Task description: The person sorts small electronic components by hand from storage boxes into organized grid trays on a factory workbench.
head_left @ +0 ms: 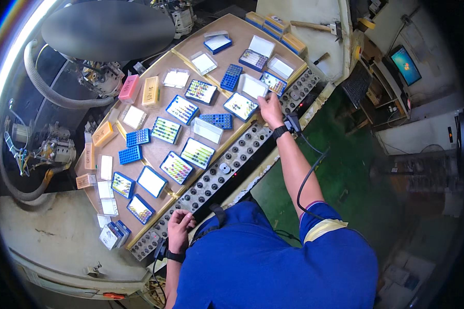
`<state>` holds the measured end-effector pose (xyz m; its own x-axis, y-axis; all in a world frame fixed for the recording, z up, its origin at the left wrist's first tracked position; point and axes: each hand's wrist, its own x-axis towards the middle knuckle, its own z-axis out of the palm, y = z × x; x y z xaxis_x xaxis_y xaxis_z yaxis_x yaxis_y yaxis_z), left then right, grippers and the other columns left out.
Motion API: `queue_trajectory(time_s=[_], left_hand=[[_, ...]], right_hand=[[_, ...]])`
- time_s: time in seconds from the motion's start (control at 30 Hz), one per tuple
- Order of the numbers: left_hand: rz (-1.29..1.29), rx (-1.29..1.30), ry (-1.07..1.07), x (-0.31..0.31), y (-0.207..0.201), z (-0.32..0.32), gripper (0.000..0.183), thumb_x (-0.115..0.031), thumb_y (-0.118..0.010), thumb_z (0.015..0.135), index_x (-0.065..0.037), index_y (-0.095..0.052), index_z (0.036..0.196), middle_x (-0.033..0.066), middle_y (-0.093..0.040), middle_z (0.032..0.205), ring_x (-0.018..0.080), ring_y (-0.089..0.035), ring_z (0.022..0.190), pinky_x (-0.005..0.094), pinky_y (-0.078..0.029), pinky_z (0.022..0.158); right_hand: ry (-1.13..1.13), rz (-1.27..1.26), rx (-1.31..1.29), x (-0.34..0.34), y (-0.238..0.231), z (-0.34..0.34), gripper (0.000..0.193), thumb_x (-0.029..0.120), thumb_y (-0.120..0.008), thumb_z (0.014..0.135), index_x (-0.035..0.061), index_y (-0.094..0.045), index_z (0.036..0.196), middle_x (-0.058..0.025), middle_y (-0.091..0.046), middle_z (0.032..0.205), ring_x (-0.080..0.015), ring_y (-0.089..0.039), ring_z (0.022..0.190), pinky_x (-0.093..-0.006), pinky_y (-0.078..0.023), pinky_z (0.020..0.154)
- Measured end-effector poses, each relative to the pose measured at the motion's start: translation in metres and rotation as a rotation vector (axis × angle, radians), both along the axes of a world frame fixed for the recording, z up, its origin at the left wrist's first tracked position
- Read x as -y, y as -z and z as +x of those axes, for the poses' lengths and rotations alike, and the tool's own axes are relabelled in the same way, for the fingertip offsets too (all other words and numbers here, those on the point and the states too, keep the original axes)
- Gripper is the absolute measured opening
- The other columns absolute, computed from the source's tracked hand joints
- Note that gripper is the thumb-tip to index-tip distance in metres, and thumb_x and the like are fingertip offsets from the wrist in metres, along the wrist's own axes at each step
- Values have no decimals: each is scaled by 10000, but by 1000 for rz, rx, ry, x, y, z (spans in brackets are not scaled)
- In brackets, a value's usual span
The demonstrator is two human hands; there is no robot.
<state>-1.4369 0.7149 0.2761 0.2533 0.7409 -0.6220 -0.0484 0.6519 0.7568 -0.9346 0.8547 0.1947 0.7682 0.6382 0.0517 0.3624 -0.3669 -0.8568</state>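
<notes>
Right hand (269, 106): stretched forward at the near edge of the counter, fingers curled downward between the open blue tray (241, 106) and the perforated rack; whether anything is pinched cannot be told, as the fingertips are hidden under the knuckles.
Left hand (179, 225): held close to the body, loosely clenched on the near end of the perforated rack; nothing is seen grasped.
Wrists: a dark band is worn on each, with a cable led back from the right one.
Open blue tray: lies just beyond the right hand, touching or nearly touching it; rows of small coloured pieces are held inside.
Handling, judged: the tray is taken to be light, stiff plastic, shallow and easily tipped, its loose pieces prone to spilling; it is best gripped by two opposite rims and kept level.
Perforated rack (227, 170): a long dark strip of round sockets, run along the near edge of the counter from one hand to the other.
Counter (160, 77): a tan board beyond the rack, laid with many similar blue trays, white-lidded boxes and blue pegged blocks (231, 77).
Far from the rack: orange and yellow boxes, a pink box (130, 87), a hammer (314, 26).
Left of the counter: grey hose (46, 87) and machine parts.
Right of the rack: green floor, a lit monitor (406, 64).
Unclear: tray contents too small to identify; edges bent and darkened by the lens.
</notes>
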Motion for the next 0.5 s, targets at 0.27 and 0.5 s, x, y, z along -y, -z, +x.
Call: queue_trajectory(time_s=[0.27,0.5], left_hand=[[-108,318,-135,6,-9,-7,120,-109,-619,1057,-23,-601,1139,125,-694,1024,257,-716,950,381,-600,874],[-99,911,-223,-8,-49,0,895,-739,-407,1030,-1,-439,1535,265,-559,1469,432,-571,1341,599,-440,1150]], right_hand=[[-272,292,-441,28,-95,-41,276,190,-652,1048,14,-537,1227,-105,-704,1046,-198,-708,879,-337,-600,763],[-1091,-10,-817,41,-139,-232,316,187,-663,1045,18,-594,1303,-46,-687,1150,-120,-624,995,-286,-513,905]])
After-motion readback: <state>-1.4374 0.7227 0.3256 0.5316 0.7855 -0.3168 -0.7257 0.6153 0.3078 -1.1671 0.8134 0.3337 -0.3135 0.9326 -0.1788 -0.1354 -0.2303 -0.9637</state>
